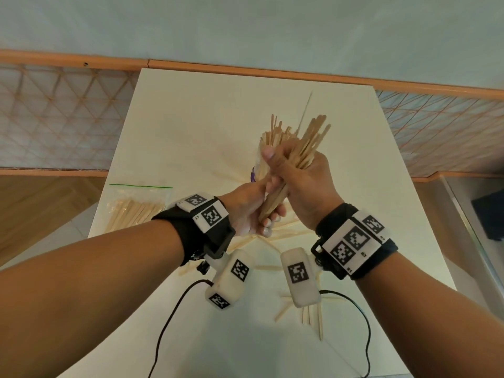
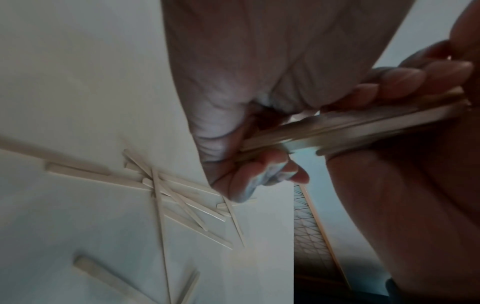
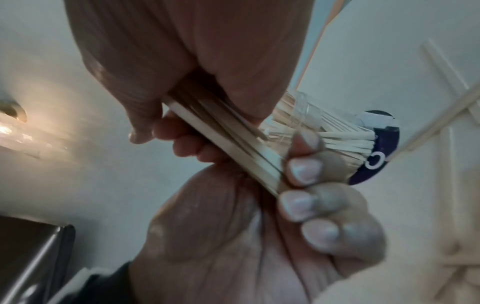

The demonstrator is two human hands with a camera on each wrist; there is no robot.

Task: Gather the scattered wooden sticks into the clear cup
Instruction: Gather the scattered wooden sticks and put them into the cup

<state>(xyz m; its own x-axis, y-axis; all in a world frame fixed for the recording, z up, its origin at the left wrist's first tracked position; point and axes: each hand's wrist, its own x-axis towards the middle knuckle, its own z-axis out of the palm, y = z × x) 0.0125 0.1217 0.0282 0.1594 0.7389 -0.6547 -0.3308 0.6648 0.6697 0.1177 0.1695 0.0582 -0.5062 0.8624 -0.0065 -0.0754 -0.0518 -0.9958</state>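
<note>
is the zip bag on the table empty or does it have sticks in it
Not empty. The head view shows the clear zip bag lying flat on the table, left of the hands, with wooden sticks inside.

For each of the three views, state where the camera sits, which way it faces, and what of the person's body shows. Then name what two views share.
Head: worn on the head, looking forward and down at the white table; both forearms, left hand and right hand grip one bundle of wooden sticks.
Left wrist: looks along the left palm at loose sticks on the table.
Right wrist: looks along the right palm toward the clear cup, which already holds sticks.
Shared: both wrist views show both hands on the bundle.
</note>
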